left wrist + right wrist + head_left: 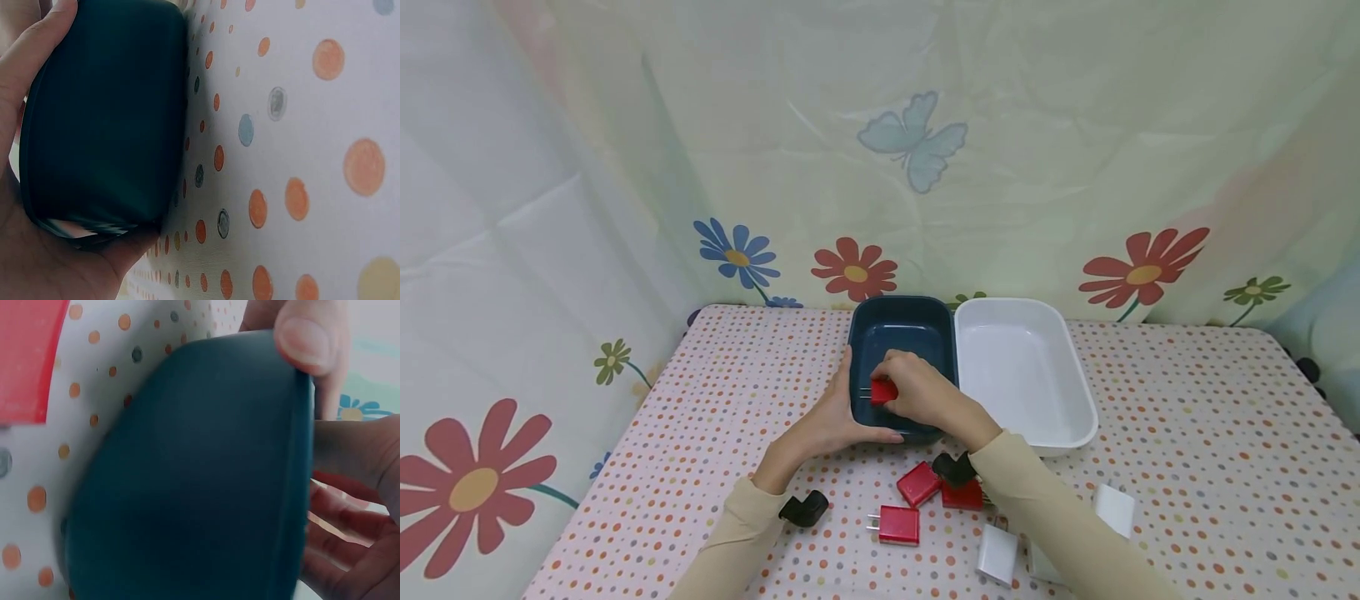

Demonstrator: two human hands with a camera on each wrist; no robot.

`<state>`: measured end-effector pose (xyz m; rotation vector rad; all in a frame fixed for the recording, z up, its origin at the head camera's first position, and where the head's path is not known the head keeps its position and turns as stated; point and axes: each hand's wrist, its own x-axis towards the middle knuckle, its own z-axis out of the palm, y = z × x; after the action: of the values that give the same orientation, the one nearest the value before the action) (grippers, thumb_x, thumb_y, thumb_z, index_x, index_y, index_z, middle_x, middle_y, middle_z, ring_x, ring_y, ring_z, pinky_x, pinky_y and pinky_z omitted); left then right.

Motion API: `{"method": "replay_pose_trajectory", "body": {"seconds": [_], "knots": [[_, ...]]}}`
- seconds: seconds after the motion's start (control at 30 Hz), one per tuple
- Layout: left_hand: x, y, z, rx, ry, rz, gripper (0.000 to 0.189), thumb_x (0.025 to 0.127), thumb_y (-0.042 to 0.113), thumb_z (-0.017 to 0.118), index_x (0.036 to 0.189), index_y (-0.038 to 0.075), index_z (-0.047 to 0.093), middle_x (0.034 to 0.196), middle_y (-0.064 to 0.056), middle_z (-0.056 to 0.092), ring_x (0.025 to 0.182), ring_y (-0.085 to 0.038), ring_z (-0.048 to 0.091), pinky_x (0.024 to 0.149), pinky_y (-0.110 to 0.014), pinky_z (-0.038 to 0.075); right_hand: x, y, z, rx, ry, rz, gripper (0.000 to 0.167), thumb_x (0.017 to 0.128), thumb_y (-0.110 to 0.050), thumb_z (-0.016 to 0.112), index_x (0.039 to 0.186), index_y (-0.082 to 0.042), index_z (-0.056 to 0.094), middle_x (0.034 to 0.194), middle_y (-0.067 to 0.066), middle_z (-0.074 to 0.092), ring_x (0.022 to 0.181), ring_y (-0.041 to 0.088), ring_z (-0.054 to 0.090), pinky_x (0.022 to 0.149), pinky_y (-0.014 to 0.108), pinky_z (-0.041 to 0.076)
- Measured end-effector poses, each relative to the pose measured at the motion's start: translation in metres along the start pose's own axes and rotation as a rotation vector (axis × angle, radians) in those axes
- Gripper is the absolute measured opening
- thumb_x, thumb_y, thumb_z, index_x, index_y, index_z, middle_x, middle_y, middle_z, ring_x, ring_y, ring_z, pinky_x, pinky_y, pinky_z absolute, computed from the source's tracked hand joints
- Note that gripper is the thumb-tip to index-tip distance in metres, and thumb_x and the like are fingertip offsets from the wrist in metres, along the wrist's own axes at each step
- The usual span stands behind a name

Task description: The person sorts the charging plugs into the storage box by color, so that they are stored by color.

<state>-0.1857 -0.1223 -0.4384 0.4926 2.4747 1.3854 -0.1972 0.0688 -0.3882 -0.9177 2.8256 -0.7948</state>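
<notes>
You're pinching a red charger (882, 392) with your right hand (919, 388) over the navy tray (906, 337), gripping its near-left corner with your left hand (835, 415). Looks like placing; next move's calling for lowering, releasing.

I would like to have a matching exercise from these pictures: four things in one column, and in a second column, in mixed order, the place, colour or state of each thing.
Column one
1. left hand
2. right hand
3. white tray
4. butterfly

Column two
A. beside the dark tray, on its right in the head view
B. pinches a red plug
C. pale blue, on the backdrop
D. holds the dark tray

Right pairs: 1-D, 2-B, 3-A, 4-C
</notes>
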Motion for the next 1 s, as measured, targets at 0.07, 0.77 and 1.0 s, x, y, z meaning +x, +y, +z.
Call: {"method": "replay_pose_trajectory", "body": {"seconds": [0.07,0.77,1.0], "knots": [[0.001,-0.001,0.0,-0.007,-0.002,0.008,0.143,0.078,0.037,0.094,0.166,0.017,-0.017,0.175,-0.007,0.003,0.158,-0.032,0.012,0.121,-0.063,0.026,0.002,0.0,0.003,0.004,0.006,0.0,0.038,0.083,-0.002,0.087,0.119,0.005,0.074,0.11,0.016,0.068,0.097,0.027,0.064,0.082,0.036,0.061],[-0.002,-0.002,-0.001,0.004,-0.011,-0.019,0.147,0.076,0.047,0.093,0.166,0.013,-0.018,0.175,-0.011,-0.002,0.159,-0.034,0.009,0.123,-0.06,0.025,0.014,0.0,0.033,-0.053,-0.037,0.028,0.022,0.086,0.007,0.079,0.107,0.009,0.074,0.088,0.013,0.061,0.077,0.022,0.057,0.067,0.034,0.052],[-0.001,-0.002,-0.002,0.001,-0.02,0.01,0.149,0.075,0.051,0.093,0.165,0.017,-0.021,0.175,-0.005,-0.005,0.16,-0.029,0.007,0.123,-0.059,0.024,0.016,0.003,0.032,-0.011,-0.034,0.033,0.027,0.085,0.004,0.084,0.11,0.008,0.075,0.095,0.014,0.065,0.085,0.025,0.063,0.076,0.037,0.058]]}}
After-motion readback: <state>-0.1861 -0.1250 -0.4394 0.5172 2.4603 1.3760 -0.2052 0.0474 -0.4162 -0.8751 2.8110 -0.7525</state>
